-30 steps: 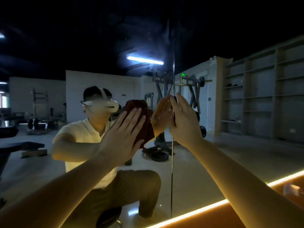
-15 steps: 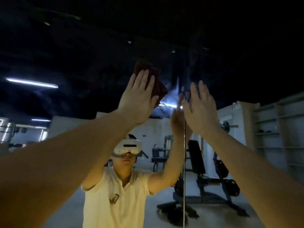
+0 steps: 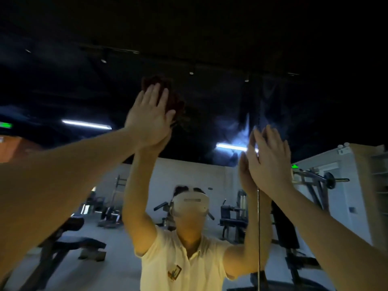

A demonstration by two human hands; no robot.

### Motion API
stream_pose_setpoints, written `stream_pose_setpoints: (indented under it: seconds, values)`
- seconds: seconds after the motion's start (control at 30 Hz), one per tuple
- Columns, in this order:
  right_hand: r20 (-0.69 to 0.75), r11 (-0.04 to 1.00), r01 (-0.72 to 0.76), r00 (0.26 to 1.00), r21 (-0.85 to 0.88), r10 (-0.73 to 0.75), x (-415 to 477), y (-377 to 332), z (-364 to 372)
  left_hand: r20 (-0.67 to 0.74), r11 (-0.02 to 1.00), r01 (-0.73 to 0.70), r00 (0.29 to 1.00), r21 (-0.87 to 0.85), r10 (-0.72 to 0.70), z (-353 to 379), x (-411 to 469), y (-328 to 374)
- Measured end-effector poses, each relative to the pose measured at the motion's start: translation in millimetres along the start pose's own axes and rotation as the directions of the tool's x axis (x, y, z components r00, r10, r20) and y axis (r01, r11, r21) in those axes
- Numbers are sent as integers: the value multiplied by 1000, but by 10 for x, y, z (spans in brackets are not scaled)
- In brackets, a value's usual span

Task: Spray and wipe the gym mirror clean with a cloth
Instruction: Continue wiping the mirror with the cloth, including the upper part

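Note:
The gym mirror (image 3: 210, 114) fills the whole view in front of me. My left hand (image 3: 149, 118) is raised high and presses a dark red cloth (image 3: 168, 95) flat against the glass with straight fingers. The cloth shows above and to the right of my fingers. My right hand (image 3: 270, 160) rests flat on the glass lower down, right at the vertical seam (image 3: 259, 227) between two mirror panels. Its fingers are straight and it holds nothing. A hazy smear (image 3: 241, 131) shows on the glass just left of my right hand. No spray bottle is in view.
The mirror reflects me in a pale shirt with a headset, both arms raised. Behind in the reflection are a weight bench (image 3: 69, 242), exercise machines (image 3: 233, 217), a barbell rack (image 3: 319, 183), ceiling light tubes (image 3: 86, 123) and shelving at the far right.
I have risen from a crouch, and the view tilted upward. My left hand slid the cloth up the glass and leftward. My right hand stayed flat near the seam.

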State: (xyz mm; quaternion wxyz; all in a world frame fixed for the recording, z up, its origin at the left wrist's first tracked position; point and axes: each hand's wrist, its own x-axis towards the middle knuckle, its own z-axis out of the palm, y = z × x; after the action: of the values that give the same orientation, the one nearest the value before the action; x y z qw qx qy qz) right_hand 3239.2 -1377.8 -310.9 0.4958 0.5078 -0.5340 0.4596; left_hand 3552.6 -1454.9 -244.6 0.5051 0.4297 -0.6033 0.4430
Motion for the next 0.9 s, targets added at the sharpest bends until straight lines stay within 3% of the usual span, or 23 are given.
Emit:
stream_pose_setpoints:
  seconds: [0.07,0.13,0.27,0.33,0.4,0.43,0.5,0.6,0.73,0.8,0.9]
  values:
    - [0,1000,7,1000,-13,-7,2,19,16,-26,992,97,995,-79,-99,-27,39,413]
    - [-10,999,12,1000,33,-11,13,34,-1,-46,994,34,998,-105,-39,-29,-24,996]
    - [-33,980,-39,998,194,46,30,94,-86,-77,948,-295,955,-119,288,25,-275,1643]
    - [-58,976,-53,996,213,67,23,67,-97,-56,854,-516,857,-72,513,45,-431,1539]
    - [-75,972,-82,992,221,101,47,-22,-84,-18,771,-635,772,-34,635,41,-617,1279]
    - [-83,968,-102,989,230,124,68,-73,-81,-6,763,-646,763,-29,646,9,-684,1119]
    - [-97,966,-136,982,218,161,96,-153,-69,33,820,-572,819,-18,572,-26,-662,765]
    - [-41,988,-131,990,78,135,87,-175,-19,-12,950,-311,950,32,311,-64,-304,243]
    - [20,995,-80,996,-64,81,17,-156,-23,1,999,-5,1000,-38,5,-66,-71,364]
    - [42,994,-89,995,-65,92,24,-222,-87,-10,996,-65,998,-66,64,-68,-189,846]
    - [53,987,-158,986,-8,158,72,-331,-143,-19,903,-414,910,-115,415,4,-516,1373]
